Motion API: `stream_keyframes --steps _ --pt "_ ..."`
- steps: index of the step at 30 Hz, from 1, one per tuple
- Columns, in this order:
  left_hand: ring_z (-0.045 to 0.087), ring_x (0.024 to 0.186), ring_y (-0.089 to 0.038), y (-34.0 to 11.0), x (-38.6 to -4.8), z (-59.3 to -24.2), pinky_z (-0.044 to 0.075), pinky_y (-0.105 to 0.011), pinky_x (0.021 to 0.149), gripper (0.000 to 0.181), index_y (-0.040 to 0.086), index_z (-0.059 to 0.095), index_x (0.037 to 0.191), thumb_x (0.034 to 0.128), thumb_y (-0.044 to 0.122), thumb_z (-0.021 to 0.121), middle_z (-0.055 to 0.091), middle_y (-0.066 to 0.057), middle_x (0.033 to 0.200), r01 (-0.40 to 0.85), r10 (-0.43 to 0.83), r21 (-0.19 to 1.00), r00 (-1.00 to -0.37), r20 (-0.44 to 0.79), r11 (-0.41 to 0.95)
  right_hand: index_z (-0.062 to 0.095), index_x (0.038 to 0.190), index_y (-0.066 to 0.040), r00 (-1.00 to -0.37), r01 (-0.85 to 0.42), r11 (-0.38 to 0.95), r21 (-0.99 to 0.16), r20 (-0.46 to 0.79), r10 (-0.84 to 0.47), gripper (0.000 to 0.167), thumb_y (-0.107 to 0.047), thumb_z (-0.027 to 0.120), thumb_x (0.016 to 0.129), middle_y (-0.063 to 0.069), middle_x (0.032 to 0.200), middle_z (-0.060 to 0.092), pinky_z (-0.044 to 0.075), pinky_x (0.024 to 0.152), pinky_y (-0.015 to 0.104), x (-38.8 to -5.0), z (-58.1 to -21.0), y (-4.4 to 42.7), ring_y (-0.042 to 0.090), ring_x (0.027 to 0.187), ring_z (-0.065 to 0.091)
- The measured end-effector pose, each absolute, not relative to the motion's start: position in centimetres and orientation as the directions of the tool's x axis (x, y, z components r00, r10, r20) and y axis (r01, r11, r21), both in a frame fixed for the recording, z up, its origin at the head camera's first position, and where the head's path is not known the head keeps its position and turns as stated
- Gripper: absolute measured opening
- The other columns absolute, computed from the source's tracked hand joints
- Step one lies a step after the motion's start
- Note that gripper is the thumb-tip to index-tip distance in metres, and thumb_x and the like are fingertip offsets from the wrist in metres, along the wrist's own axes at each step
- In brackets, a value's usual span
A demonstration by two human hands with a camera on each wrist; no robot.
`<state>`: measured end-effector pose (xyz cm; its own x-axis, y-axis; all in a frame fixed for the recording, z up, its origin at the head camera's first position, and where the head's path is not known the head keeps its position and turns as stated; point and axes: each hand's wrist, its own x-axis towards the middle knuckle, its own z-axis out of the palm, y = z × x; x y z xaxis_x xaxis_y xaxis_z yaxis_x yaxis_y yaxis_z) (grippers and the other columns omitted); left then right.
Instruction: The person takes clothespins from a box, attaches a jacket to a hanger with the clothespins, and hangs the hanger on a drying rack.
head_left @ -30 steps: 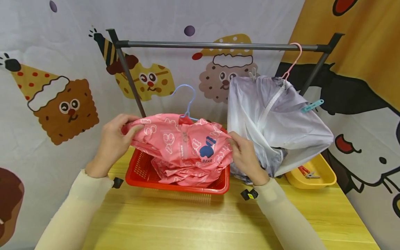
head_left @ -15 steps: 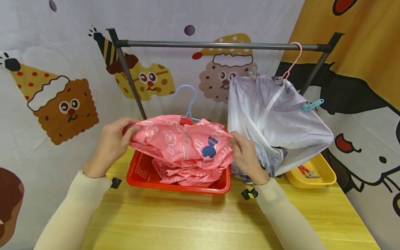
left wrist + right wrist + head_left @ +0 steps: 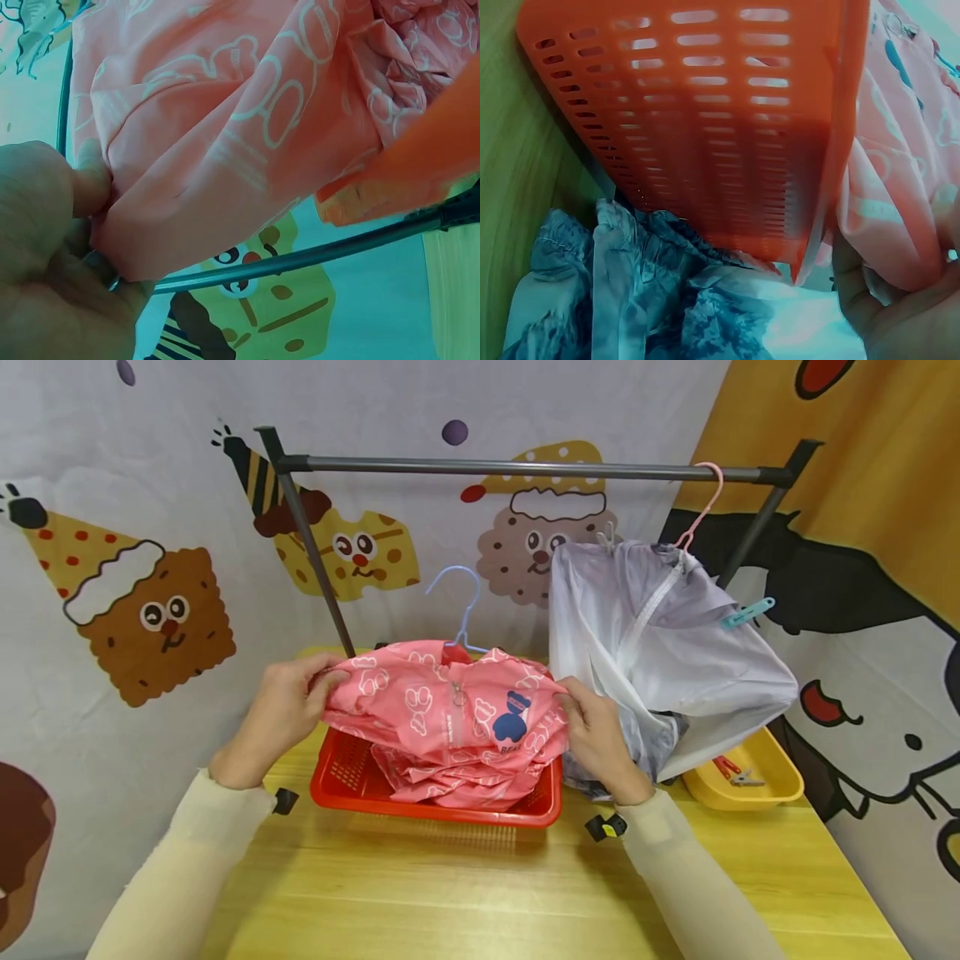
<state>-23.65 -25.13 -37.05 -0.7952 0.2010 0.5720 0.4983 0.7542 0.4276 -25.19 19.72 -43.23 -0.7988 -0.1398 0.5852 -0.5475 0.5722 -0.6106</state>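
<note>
A pink zip-up jacket (image 3: 412, 702) with white bear outlines and a blue bear print is stretched between both hands above a red basket (image 3: 435, 812). The left hand (image 3: 281, 714) pinches one shoulder side between thumb and fingers, seen close in the left wrist view. On the other side, the right hand (image 3: 600, 735) pinches the fabric near the basket's right rim. From the jacket's collar rises the hook of a blue hanger (image 3: 472, 602); the rest of the hanger is mostly hidden inside. The jacket's lower part lies crumpled in the basket.
A dark metal rack (image 3: 487, 467) stands behind. From its right end a grey-white jacket (image 3: 645, 635) hangs on a pink hanger (image 3: 703, 514), with a teal clothespin (image 3: 747, 613) on it. A yellow tray (image 3: 750, 793) holding clips sits on the wooden table (image 3: 420, 893).
Both hands have shifted slightly right and down with the pink jacket and the blue hanger. The basket also appears a little farther right. Both hands keep their hold.
</note>
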Motion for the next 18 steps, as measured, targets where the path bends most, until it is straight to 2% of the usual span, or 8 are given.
stream_keyframes --steps 4,8,13,18 --pt "0.071 0.073 -0.026 -24.98 -23.66 -37.26 0.043 0.0 0.072 0.017 0.001 0.087 0.12 0.1028 0.001 0.085 0.088 -0.021 0.104 0.53 0.185 0.406 -0.748 0.637 0.744 0.081 0.118 -0.011 -0.821 -0.54 0.533 -0.651 0.548 -0.163 0.016 -0.015 0.066 0.119 0.006 0.089 0.075 0.049 0.074 0.025 -25.32 -43.42 20.03 0.018 0.077 0.063" --pt "0.07 0.07 -0.026 -24.74 -23.65 -37.23 0.04 0.001 0.071 0.015 -0.001 0.087 0.118 0.1033 -0.002 0.084 0.088 -0.022 0.104 0.546 0.168 0.396 -0.718 0.675 0.739 0.08 0.122 -0.013 -0.837 -0.525 0.53 -0.666 0.515 -0.183 0.016 -0.018 0.066 0.12 0.005 0.088 0.072 0.049 0.076 0.024 -25.23 -43.48 20.28 0.016 0.079 0.063" --pt "0.068 0.068 -0.025 -24.53 -23.65 -37.31 0.041 0.0 0.069 0.013 -0.001 0.087 0.117 0.1046 -0.002 0.082 0.087 -0.022 0.101 0.541 0.15 0.405 -0.715 0.682 0.737 0.079 0.13 -0.013 -0.845 -0.518 0.552 -0.654 0.493 -0.209 0.018 -0.021 0.066 0.12 0.005 0.097 0.075 0.052 0.082 0.028 -24.82 -43.39 20.41 0.019 0.088 0.067" --pt "0.072 0.068 -0.027 -24.38 -23.67 -37.55 0.041 0.004 0.072 0.014 -0.003 0.086 0.119 0.1055 -0.002 0.082 0.087 -0.023 0.102 0.531 0.14 0.419 -0.725 0.674 0.737 0.077 0.139 -0.011 -0.831 -0.533 0.589 -0.607 0.508 -0.229 0.023 -0.018 0.065 0.12 0.008 0.11 0.081 0.057 0.088 0.034 -24.4 -43.23 20.71 0.021 0.095 0.07"
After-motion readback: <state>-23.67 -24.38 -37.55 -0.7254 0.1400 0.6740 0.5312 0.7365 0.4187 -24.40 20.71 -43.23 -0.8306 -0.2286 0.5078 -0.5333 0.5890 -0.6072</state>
